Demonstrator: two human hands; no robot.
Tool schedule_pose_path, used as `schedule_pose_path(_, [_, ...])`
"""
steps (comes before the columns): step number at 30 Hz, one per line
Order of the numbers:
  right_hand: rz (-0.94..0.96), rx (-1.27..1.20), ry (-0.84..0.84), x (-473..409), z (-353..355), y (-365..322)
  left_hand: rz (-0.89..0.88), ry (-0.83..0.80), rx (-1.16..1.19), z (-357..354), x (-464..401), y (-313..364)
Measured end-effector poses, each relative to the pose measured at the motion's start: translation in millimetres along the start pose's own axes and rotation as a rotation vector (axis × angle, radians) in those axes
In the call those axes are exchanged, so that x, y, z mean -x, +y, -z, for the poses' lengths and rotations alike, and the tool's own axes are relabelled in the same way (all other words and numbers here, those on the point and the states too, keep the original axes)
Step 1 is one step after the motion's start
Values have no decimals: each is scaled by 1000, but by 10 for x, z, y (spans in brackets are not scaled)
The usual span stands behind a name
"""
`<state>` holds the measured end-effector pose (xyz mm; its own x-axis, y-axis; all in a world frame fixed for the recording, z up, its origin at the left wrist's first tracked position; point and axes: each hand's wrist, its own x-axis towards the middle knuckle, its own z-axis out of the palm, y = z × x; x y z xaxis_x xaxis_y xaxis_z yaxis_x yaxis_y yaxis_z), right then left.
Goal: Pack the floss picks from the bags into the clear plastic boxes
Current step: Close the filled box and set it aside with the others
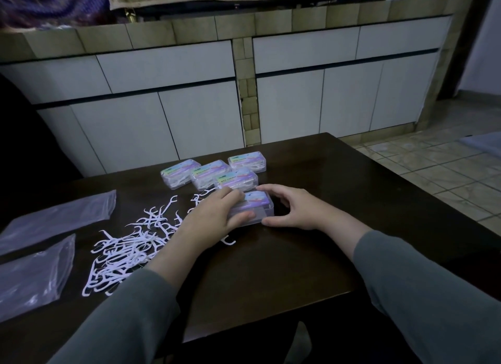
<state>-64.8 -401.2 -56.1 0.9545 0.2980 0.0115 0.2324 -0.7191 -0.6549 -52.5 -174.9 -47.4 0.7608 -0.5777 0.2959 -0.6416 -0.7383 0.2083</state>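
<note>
A clear plastic box [253, 208] is being grasped on a dark wooden table [311, 255], the left hand [214, 214] lying over its lid with the thumb curled against the near side, the right hand [292, 208] cupped round its right end. Four more filled boxes [214, 174] are being kept in a cluster just behind it. Loose white floss picks [130, 244] are being left scattered to the left, beside two flat plastic bags [54, 220].
</note>
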Motion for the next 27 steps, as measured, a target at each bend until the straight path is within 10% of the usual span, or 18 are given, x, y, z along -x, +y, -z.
schedule_pose_path(27, [-35,87,37,92,28,-130,-22,-56,62,15,-2,-21])
